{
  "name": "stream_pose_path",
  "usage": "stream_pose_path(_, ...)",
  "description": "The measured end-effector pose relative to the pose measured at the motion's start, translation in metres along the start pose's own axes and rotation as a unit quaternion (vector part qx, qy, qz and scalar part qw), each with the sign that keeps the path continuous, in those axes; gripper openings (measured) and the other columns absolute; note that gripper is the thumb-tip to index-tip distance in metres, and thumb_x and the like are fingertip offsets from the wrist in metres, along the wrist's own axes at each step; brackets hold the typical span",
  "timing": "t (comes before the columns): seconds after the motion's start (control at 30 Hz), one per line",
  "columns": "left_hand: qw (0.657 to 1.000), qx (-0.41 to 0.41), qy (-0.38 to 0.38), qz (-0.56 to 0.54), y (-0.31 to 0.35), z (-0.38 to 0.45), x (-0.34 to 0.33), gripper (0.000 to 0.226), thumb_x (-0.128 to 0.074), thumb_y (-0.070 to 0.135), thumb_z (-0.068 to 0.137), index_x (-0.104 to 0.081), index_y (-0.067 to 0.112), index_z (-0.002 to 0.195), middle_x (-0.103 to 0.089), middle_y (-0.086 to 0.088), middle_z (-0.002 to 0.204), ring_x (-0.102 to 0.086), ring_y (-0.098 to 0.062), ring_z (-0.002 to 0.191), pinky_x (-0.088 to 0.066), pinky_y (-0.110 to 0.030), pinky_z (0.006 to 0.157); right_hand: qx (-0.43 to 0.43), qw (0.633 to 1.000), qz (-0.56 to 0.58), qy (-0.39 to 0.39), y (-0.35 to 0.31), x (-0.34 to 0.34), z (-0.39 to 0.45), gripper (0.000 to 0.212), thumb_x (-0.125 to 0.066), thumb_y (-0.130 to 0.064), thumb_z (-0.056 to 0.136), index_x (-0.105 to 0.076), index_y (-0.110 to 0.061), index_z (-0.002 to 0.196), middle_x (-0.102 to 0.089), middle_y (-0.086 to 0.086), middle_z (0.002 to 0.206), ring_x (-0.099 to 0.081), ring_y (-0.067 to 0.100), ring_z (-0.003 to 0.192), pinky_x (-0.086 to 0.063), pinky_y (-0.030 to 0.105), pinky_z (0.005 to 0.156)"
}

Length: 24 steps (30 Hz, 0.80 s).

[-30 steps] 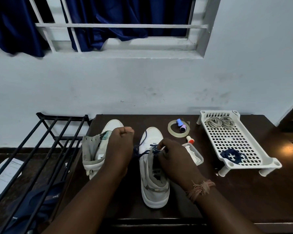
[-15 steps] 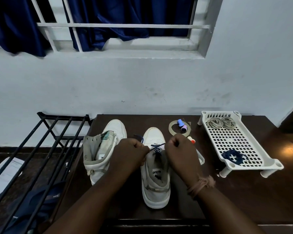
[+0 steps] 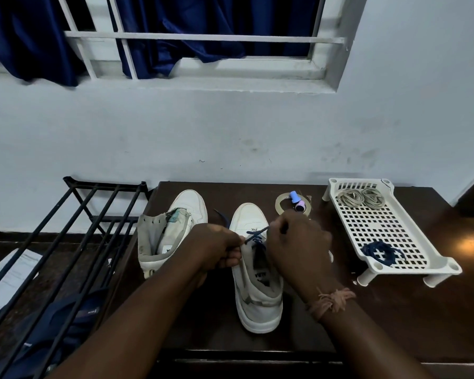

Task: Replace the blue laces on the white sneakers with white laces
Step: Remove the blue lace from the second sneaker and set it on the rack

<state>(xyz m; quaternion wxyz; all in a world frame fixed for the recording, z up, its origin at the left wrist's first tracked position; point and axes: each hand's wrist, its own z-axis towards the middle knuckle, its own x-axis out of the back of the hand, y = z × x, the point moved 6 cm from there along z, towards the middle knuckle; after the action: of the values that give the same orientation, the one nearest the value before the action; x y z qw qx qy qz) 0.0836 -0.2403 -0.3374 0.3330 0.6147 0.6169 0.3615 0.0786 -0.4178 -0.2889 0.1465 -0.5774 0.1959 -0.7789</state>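
White leather high-top sneaker [image 3: 257,302] centre of dark wooden desk [image 3: 394,318], thin blue lace [image 3: 253,234] threaded only at far eyelets. Left hand [image 3: 216,248] fingers curled, pinching lace. Right hand [image 3: 298,246] fingers curled round other lace end. Unlaced second sneaker [image 3: 175,222] just left.

Bare forearms; frayed wrist thread [image 3: 331,300] (right)

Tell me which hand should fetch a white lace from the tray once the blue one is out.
The right hand, probably. The tray stands on its side of the table, white laces at the far end. The left hand would have to cross over the sneaker.
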Motion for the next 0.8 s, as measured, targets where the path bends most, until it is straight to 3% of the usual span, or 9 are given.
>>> stream_pose_path(0.1,1.000,-0.013,0.001,0.008,0.001,0.000,0.000,0.013,-0.073,0.005,0.089,-0.068,0.002,0.078,-0.065,-0.013,0.066,-0.062,-0.017,0.053,-0.054,-0.023,0.049,-0.007,1.000,-0.002,0.024,0.005,0.010,0.005,0.010,-0.048,-0.030,0.086,-0.057,-0.025,0.088,-0.061,-0.003,0.100,-0.055,0.028,0.094,-0.041,0.042,0.085)
stream_pose_path(0.2,1.000,-0.025,0.001,0.008,0.001,0.000,0.000,0.012,-0.075,0.007,0.088,-0.070,0.003,0.077,-0.067,-0.014,0.068,-0.064,-0.017,0.055,-0.055,-0.025,0.051,0.067,0.994,-0.046,-0.073,-0.005,-0.013,-0.006,0.032,-0.046,-0.033,0.083,-0.064,-0.035,0.110,-0.056,-0.007,0.123,-0.050,0.025,0.113,-0.035,0.045,0.096)
stream_pose_path(0.27,0.999,-0.034,0.003,0.012,0.001,-0.001,0.001,0.009,-0.073,0.007,0.089,-0.072,0.001,0.081,-0.069,-0.015,0.070,-0.065,-0.017,0.057,-0.055,-0.025,0.053,0.123,0.988,-0.071,-0.060,-0.016,-0.021,-0.014,0.026,-0.050,-0.040,0.084,-0.071,-0.036,0.097,-0.060,-0.010,0.120,-0.052,0.023,0.113,-0.023,0.042,0.093)
stream_pose_path(0.37,0.999,-0.044,0.007,0.012,0.002,-0.002,0.001,0.010,-0.070,0.005,0.090,-0.072,-0.001,0.083,-0.069,-0.016,0.071,-0.065,-0.017,0.059,-0.057,-0.025,0.055,0.120,0.986,-0.092,-0.066,-0.019,-0.022,-0.010,0.022,-0.053,-0.044,0.090,-0.070,-0.032,0.090,-0.060,-0.012,0.109,-0.052,0.019,0.110,-0.017,0.039,0.089)
stream_pose_path(0.47,0.999,-0.040,0.005,0.006,0.002,-0.003,0.001,0.010,-0.073,0.006,0.089,-0.072,0.000,0.080,-0.068,-0.017,0.071,-0.065,-0.017,0.056,-0.057,-0.026,0.055,0.051,0.994,-0.080,-0.046,-0.011,-0.009,-0.002,0.021,-0.045,-0.037,0.093,-0.063,-0.026,0.090,-0.057,-0.008,0.102,-0.053,0.022,0.104,-0.034,0.044,0.095)
stream_pose_path(0.57,0.999,-0.041,0.007,0.008,0.003,-0.003,0.000,0.011,-0.074,0.007,0.088,-0.072,0.000,0.080,-0.068,-0.016,0.069,-0.063,-0.018,0.056,-0.058,-0.026,0.056,-0.040,0.999,0.018,0.021,0.002,0.012,0.003,0.010,-0.050,-0.032,0.086,-0.056,-0.025,0.083,-0.052,-0.006,0.097,-0.052,0.026,0.099,-0.033,0.040,0.085)
stream_pose_path(0.63,0.999,-0.043,0.008,0.006,0.003,-0.003,0.000,0.011,-0.075,0.007,0.088,-0.071,0.000,0.080,-0.067,-0.016,0.068,-0.063,-0.020,0.057,-0.058,-0.028,0.058,-0.035,0.999,0.020,-0.003,0.002,0.010,0.003,0.010,-0.054,-0.031,0.084,-0.057,-0.028,0.093,-0.054,-0.004,0.111,-0.049,0.026,0.107,-0.034,0.042,0.091)
stream_pose_path(0.73,0.999,-0.049,0.011,0.008,0.003,-0.003,0.000,0.012,-0.074,0.007,0.088,-0.070,-0.001,0.080,-0.066,-0.015,0.066,-0.062,-0.019,0.056,-0.058,-0.028,0.057,0.029,0.996,-0.003,-0.079,-0.008,-0.010,-0.005,0.027,-0.055,-0.036,0.087,-0.059,-0.035,0.114,-0.052,-0.009,0.125,-0.043,0.023,0.119,-0.031,0.043,0.100)
stream_pose_path(0.8,0.998,-0.056,0.011,0.010,0.004,-0.004,-0.001,0.012,-0.074,0.006,0.089,-0.069,-0.003,0.082,-0.065,-0.014,0.065,-0.061,-0.017,0.053,-0.057,-0.028,0.056,0.075,0.992,-0.027,-0.096,-0.017,-0.022,-0.012,0.021,-0.055,-0.039,0.089,-0.065,-0.034,0.106,-0.054,-0.011,0.120,-0.044,0.021,0.117,-0.030,0.040,0.094)
